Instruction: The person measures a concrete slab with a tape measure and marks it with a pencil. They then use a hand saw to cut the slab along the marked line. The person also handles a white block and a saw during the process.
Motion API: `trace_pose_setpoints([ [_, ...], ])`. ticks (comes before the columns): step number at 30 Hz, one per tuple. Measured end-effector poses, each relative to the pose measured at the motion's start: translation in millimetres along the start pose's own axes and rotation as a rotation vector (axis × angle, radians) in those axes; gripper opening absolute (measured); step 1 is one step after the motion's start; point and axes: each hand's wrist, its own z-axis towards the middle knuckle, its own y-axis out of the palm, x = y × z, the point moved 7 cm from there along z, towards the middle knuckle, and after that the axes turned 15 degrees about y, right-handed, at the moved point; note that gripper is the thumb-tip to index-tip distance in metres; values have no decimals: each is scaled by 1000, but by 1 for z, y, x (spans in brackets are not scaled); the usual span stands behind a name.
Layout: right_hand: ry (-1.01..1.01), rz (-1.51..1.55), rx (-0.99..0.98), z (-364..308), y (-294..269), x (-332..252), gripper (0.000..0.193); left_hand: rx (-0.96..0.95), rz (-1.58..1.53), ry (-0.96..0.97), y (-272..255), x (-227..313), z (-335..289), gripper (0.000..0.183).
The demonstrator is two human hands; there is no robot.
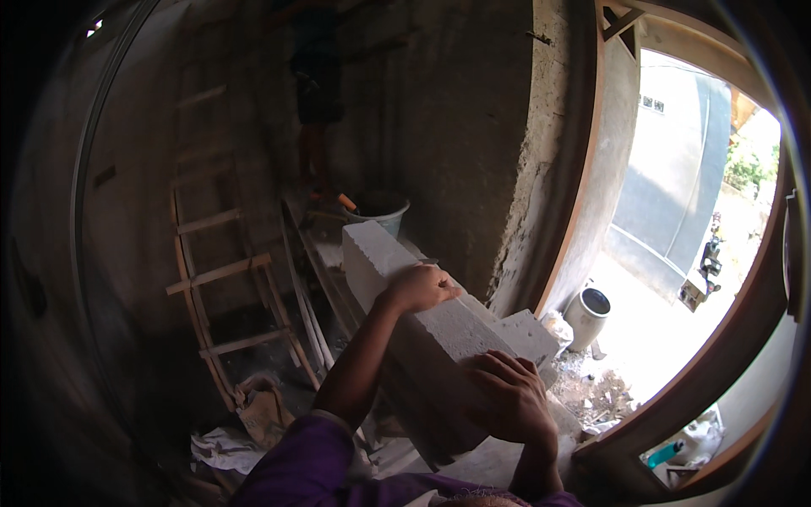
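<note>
Touching pale block, left fingers curled, right fingers splayed; bucket, barrel contents unclear

Block under both hands' fingers: matt, masonry-like, pitted, one edge chipped. Left of the left fingers: ladder, rough bare wood; sack, creased, matt, paper-looking. Beyond them: bucket, smooth, plastic-looking. Right of the right fingers: drum, smooth, plastic-looking. Nearer than the fingers: sleeve, matt cloth.
</note>
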Motion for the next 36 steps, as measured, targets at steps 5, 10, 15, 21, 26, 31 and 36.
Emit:
trace_pose_setpoints([
  [5, 22, -38, 27, -1, -3, -3, 46, -39, -55, -38, 0, 5, 5, 42],
  [10, 9, -51, 51, -1, -1, -5, 43, 39, -16, 49, 1, -2, 2, 43],
  [15, 10, -68, 58, -2, -2, -3, 42, -7, -19, 16, 0, 2, 4, 43],
  [21, -1, -66, 62, -4, -1, 0, 45, 19, -48, 21, 3, -1, 5, 41],
  [26, -7, -53, 51, -4, -1, -1, 46, 48, -57, 34, 3, -4, 1, 40],
  [31, -12, -62, 62, -5, -1, -5, 46, 27, -67, 31, 1, -3, 0, 40],
  [36, -15, -43, 58, -2, -3, -5, 44, 28, 52, 40, 5, -11, 9, 41],
])
